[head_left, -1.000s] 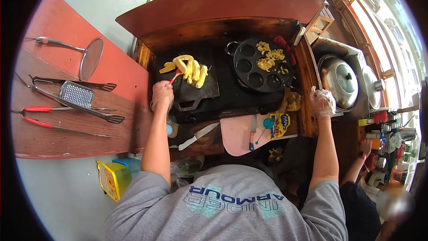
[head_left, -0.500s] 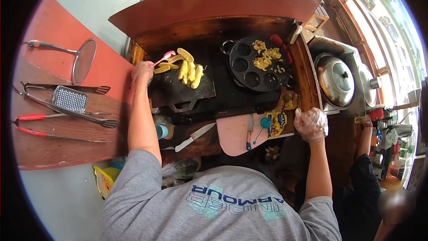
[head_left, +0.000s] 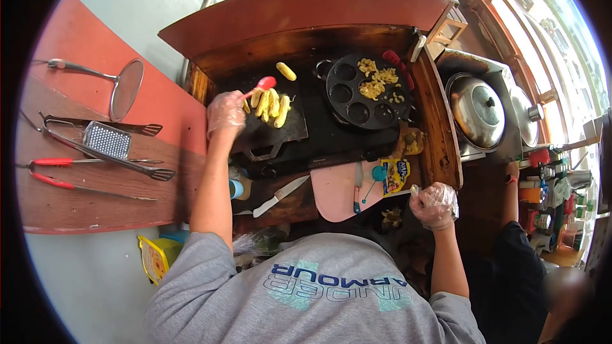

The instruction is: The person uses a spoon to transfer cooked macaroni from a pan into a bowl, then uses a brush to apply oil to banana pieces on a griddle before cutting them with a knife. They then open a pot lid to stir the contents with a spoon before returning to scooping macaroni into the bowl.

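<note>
My left hand (head_left: 226, 113), in a clear plastic glove, grips a small spatula-like tool with a red head (head_left: 266, 83). The head is over the back end of several peeled yellow bananas (head_left: 271, 107), which lie close together on a dark flat griddle plate (head_left: 293, 129). One banana (head_left: 286, 71) lies apart, behind the others. My right hand (head_left: 435, 206), also gloved, is curled closed near the front end of the wooden side board (head_left: 441, 164). Whether anything is inside it is hidden.
Right of the griddle sits a round moulded pan (head_left: 360, 113) with yellow pieces. In front are a pink cutting board (head_left: 333, 194), a white-handled knife (head_left: 279, 196) and a yellow packet (head_left: 396, 175). Tongs (head_left: 95, 162) and a grater (head_left: 106, 140) lie left. Another person's arm (head_left: 512, 197) is at right.
My left hand has moved right with the red-headed tool. Banana pieces at the left of the pile have shifted, and one now lies farther back. My right hand has drawn slightly toward my body.
</note>
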